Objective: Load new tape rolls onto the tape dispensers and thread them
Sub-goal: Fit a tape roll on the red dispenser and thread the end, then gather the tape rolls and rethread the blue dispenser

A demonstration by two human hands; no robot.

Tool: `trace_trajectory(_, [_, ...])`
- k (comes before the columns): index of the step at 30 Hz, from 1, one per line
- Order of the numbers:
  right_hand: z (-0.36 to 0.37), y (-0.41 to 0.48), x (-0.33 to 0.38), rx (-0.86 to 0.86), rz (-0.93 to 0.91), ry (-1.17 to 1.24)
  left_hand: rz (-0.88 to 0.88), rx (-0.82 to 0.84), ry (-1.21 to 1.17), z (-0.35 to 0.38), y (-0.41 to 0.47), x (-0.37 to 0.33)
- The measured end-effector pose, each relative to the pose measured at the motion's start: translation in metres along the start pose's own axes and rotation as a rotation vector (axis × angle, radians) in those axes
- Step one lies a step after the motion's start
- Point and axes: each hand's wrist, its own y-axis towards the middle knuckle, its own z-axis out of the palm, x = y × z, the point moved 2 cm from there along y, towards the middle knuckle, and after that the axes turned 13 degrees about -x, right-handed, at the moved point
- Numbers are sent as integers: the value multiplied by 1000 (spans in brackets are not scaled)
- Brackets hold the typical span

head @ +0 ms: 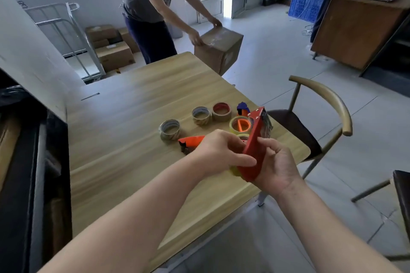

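Head view, lower right of centre: your right hand [277, 166] is wrapped around the lower end of a red tape dispenser [255, 146], thumb and fingers [269, 143] curled against its flat side, so it has a firm hold. The dispenser stands tilted, its top leaning toward the upper right of the frame, where clear film bunches at the head. Your left hand [219, 150] meets it from the left, fingers bent and closed in against the dispenser's side, with the index finger stretched across its lower part. A yellowish tape roll [234, 170] peeks out just under that hand, touching the dispenser's base; you cannot tell from here whether it is seated on the hub.

On the counter [133, 117] beyond your hands lie the remaining pieces. An orange dispenser [190, 141] lies on its side just left of your left hand. Two clear rolls [169, 132] [201, 115] and a brown roll [221, 111] sit in a loose arc above it. A yellow roll with an orange core [240, 125] lies just behind the red dispenser, with a blue and orange piece [243, 108] beside it.

At the top of the frame another person [153, 6] bends over a cardboard box [218, 49] past the counter's far end.
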Motion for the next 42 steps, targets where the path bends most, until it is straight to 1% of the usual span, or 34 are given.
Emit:
trace_trajectory(2, [-13, 1, 10, 9, 25, -18, 10, -41, 110, 18, 6, -7])
trace_trajectory(5, [-33, 2, 28, -23, 46, -50, -71, -16, 86, 47, 11, -17])
trace_trajectory(7, [-42, 2, 44, -31, 47, -78, -94, -14, 128, 64, 15, -25])
trace_trajectory(12, [-55, 10, 73, -56, 78, -270, -8, -186, 331, 96, 27, -38])
trace_trajectory(15, [-60, 18, 82, -83, 109, -412, 37, -287, 547, 100, 30, -38])
trace_trajectory(17, [-59, 25, 80, -84, 128, -493, 68, -353, 654, 98, 30, -33])
trace_trajectory(21, [-52, 41, 61, -70, 200, -550, 29, -379, 752, 88, 24, -11])
trace_trajectory(24, [-41, 50, 40, -64, 237, -573, 71, -412, 969, 78, 19, 11])
trace_trajectory(25, [-35, 53, 33, -53, 245, -582, 54, -422, 982, 72, 17, 18])
trace_trajectory(27, [-21, 58, 20, -21, 256, -606, -46, -451, 895, 57, 15, 36])
trace_trajectory(30, [6, 65, 2, 10, 265, -617, -258, -512, 706, 27, 11, 70])
trace_trajectory(33, [29, 76, -12, -12, 284, -610, -460, -562, 611, -6, 9, 113])
trace_trajectory(35, [40, 88, -23, -42, 289, -639, -562, -580, 589, -25, 10, 141])
trace_trajectory(38, [53, 110, -39, -102, 256, -746, -656, -574, 587, -47, 15, 177])
trace_trajectory(42, [71, 132, -58, -116, 239, -825, -727, -564, 582, -62, 25, 209])
